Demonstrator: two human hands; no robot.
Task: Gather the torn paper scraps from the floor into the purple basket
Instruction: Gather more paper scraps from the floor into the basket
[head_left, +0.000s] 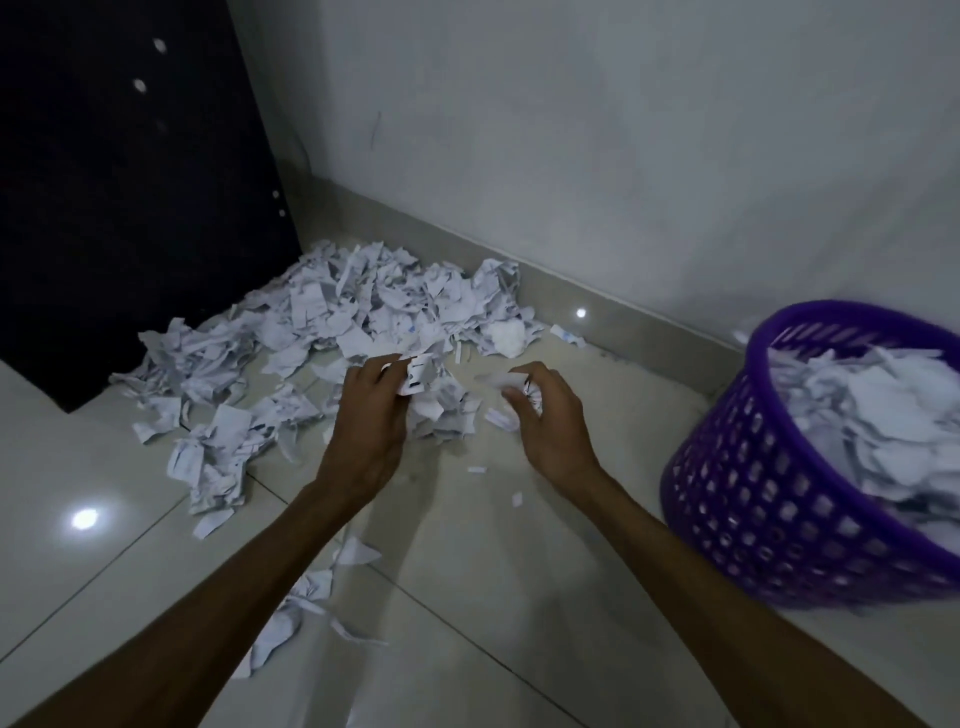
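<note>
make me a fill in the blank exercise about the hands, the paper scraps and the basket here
1. The purple basket stands on the person's ____ side.
2. The big pile of torn paper scraps lies on the floor against the ____.
3. The left hand grips a ____ between fingers and thumb.
4. The basket already holds ____.

Missing words: right; wall; paper scrap; paper scraps

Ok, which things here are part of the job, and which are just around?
Job: paper scraps piled on the floor; purple basket, partly filled; left hand and right hand, each gripping scraps.
Around: dark panel; white wall; baseboard.
</note>
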